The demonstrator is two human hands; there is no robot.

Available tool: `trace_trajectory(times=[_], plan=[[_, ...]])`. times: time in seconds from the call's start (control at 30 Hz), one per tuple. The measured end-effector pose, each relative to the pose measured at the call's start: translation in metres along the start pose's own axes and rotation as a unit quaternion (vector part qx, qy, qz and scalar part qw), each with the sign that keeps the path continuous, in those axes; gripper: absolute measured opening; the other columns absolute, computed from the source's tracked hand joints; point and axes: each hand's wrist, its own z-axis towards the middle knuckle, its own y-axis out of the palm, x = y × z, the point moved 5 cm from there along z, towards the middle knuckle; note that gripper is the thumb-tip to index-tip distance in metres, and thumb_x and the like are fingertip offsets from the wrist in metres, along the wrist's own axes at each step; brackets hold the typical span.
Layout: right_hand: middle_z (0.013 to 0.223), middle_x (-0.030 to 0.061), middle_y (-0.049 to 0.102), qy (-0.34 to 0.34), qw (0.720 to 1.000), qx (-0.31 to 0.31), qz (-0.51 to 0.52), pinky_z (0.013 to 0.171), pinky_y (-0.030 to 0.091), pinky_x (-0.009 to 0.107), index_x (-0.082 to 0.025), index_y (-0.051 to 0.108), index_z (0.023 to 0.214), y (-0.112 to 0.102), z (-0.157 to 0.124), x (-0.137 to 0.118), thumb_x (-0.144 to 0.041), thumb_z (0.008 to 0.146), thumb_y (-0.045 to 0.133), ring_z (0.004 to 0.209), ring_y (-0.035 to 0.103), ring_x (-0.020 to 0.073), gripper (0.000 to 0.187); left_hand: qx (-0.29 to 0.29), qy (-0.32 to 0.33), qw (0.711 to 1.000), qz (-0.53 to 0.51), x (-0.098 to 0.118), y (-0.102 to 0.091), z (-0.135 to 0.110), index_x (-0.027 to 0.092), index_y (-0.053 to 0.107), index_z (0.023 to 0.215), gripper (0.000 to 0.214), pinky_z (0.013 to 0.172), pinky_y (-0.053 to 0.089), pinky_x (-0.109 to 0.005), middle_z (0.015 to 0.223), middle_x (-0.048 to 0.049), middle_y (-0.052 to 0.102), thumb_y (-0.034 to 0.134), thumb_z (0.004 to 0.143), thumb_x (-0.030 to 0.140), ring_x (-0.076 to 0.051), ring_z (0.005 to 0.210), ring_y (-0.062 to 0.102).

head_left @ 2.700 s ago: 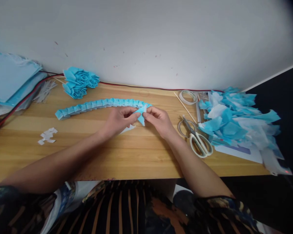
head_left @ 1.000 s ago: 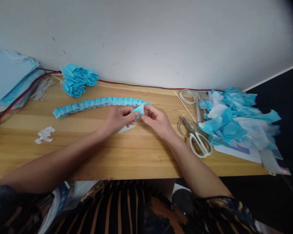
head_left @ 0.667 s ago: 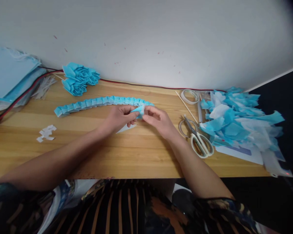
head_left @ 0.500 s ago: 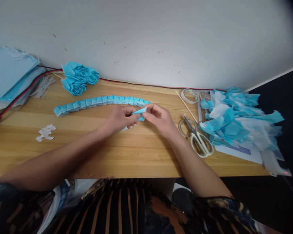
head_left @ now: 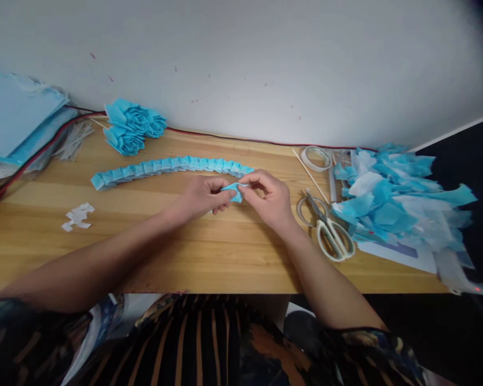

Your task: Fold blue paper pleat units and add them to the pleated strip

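Observation:
My left hand and my right hand meet over the middle of the wooden table. Both pinch a small folded piece of blue paper between fingertips, just above the table. Right behind the hands lies a long curved chain of folded blue paper pieces, its right end close to my fingers. A blue paper flower sits at the back left by the wall.
White-handled scissors lie to the right of my right hand, beside a tape roll and a thin wooden stick. A heap of blue and white paper scraps fills the right end. Small white paper bits and stacked blue sheets are at the left.
The blue piece, held up as a larger pointed flap earlier, is now folded smaller and flatter between my fingertips. Both hands stayed at the chain's right end.

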Motion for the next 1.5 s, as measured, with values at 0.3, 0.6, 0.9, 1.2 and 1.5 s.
trace_trajectory(times=[0.3,0.6,0.9,1.2,1.5], plan=[[0.097,0.0026,0.080,-0.173,0.977,0.012,-0.120,0.083,0.057,0.034,-0.026,0.078,0.101,-0.005,-0.003,-0.007,-0.011,0.095,0.061,0.091,0.074,0.0173,0.023,0.007,-0.017,0.999,-0.035,0.003,-0.001,0.000,0.016,0.062,0.065,0.024,0.049,0.046,-0.016,0.058,0.0023,0.063,0.064,0.089,0.021,-0.006,0.048,0.054],[0.100,0.0032,0.079,-0.184,0.965,-0.007,-0.188,0.080,0.057,0.036,-0.029,0.080,0.107,-0.004,-0.004,-0.007,-0.013,0.098,0.058,0.090,0.072,0.0183,0.028,0.012,-0.001,0.999,-0.050,0.002,-0.001,0.001,0.016,0.063,0.064,0.026,0.047,0.044,-0.016,0.057,0.0021,0.063,0.064,0.089,0.020,-0.006,0.048,0.054],[0.099,0.0033,0.079,-0.214,0.950,-0.005,-0.228,0.077,0.056,0.034,-0.028,0.080,0.109,-0.001,-0.006,-0.009,-0.012,0.100,0.054,0.089,0.071,0.0175,0.032,0.011,-0.015,0.996,-0.084,-0.003,-0.001,0.001,0.015,0.064,0.066,0.027,0.049,0.046,-0.018,0.059,0.0009,0.064,0.068,0.089,0.027,-0.007,0.050,0.055],[0.097,0.0041,0.080,-0.251,0.939,0.017,-0.234,0.075,0.056,0.033,-0.025,0.080,0.110,0.000,-0.007,-0.014,-0.010,0.100,0.055,0.085,0.071,0.0172,0.031,0.008,-0.020,0.996,-0.092,-0.005,-0.001,0.003,0.016,0.064,0.068,0.025,0.049,0.047,-0.018,0.060,0.0010,0.065,0.071,0.087,0.030,-0.007,0.050,0.056],[0.098,0.0032,0.078,0.016,0.999,-0.001,-0.049,0.080,0.056,0.032,-0.024,0.075,0.115,-0.007,-0.002,0.003,-0.028,0.099,0.055,0.087,0.071,0.0166,0.025,0.026,-0.019,0.995,-0.099,-0.003,-0.002,0.003,0.017,0.063,0.069,0.018,0.048,0.045,-0.018,0.058,0.0019,0.065,0.067,0.085,0.023,-0.007,0.048,0.054]])
